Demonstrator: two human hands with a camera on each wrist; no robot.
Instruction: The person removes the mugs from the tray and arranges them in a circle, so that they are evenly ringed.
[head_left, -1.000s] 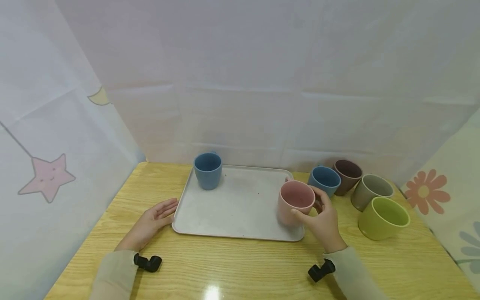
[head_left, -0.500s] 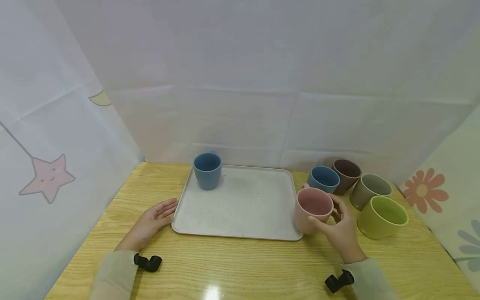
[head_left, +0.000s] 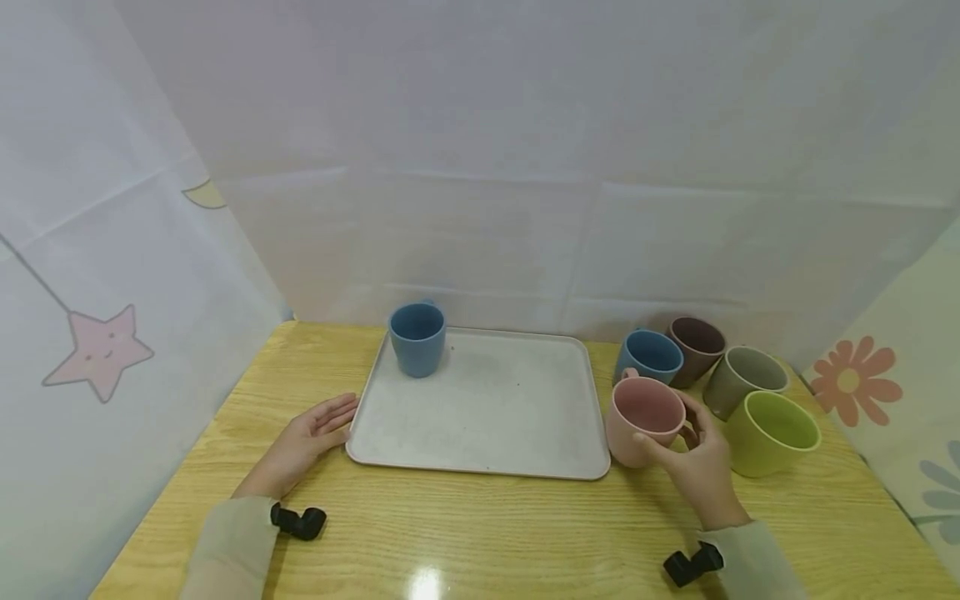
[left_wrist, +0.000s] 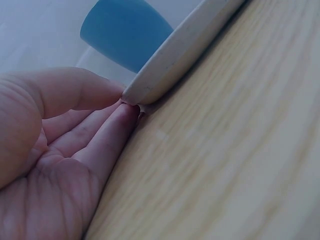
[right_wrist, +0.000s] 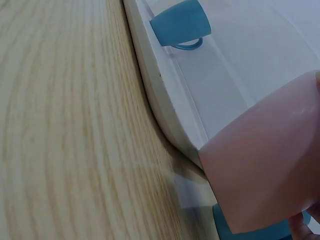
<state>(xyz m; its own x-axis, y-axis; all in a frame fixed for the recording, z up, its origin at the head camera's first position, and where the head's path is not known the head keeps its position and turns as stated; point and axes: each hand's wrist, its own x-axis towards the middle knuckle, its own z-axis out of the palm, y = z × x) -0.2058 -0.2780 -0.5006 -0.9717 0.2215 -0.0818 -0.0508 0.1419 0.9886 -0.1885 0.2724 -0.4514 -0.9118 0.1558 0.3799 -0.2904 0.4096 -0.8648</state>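
Note:
In the head view my right hand (head_left: 701, 467) grips a pink mug (head_left: 641, 417) by its body, thumb in front and fingers round the far right side. The mug is upright just off the right edge of a pale rectangular tray (head_left: 487, 408), its handle pointing back. The right wrist view has the pink mug (right_wrist: 265, 155) large beside the tray's corner. My left hand (head_left: 303, 446) rests on the table at the tray's left edge, fingers extended. In the left wrist view, its thumb and fingertips touch the tray rim (left_wrist: 155, 70). A blue mug (head_left: 417, 342) stands on the tray's back left corner.
Right of the tray, a second blue mug (head_left: 651, 354), a dark brown mug (head_left: 696, 346), a grey mug (head_left: 742, 383) and a yellow-green mug (head_left: 772, 433) stand close together on the wooden table (head_left: 375, 533). A pale cloth (head_left: 480, 208) hangs behind the table.
My right hand has carried the pink mug rightward, from over the tray's right end to beside its right edge. My left hand has stayed at the tray's left edge.

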